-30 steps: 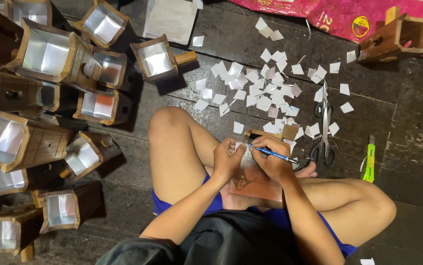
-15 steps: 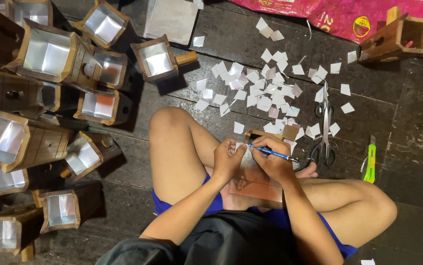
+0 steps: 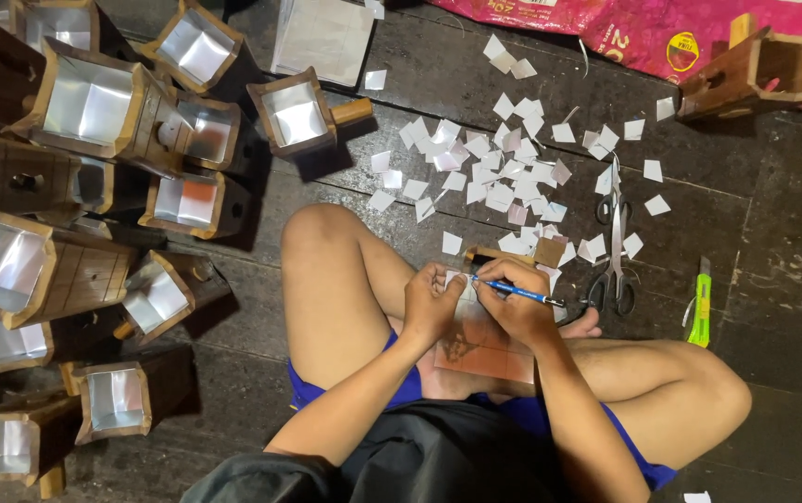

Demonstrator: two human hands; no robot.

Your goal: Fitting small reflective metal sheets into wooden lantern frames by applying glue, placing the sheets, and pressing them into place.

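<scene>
On a dark plank floor [image 3: 774, 307], a small white paper square [image 3: 454, 282] sits on a brown board [image 3: 485, 349] across the person's lap. The left hand [image 3: 431, 303] pinches it, fingers together; the right hand [image 3: 513, 303] has fingers clamped on a blue pen [image 3: 517, 293]. Beyond them lie scattered paper squares [image 3: 503, 168], scissors [image 3: 613, 247], a green cutter [image 3: 701, 303] and wooden boxes [image 3: 94, 102].

right hand [image 3: 517, 303]: blue pen [image 3: 522, 294] | left hand [image 3: 431, 303]: probably steadying card [image 3: 485, 349]
</scene>
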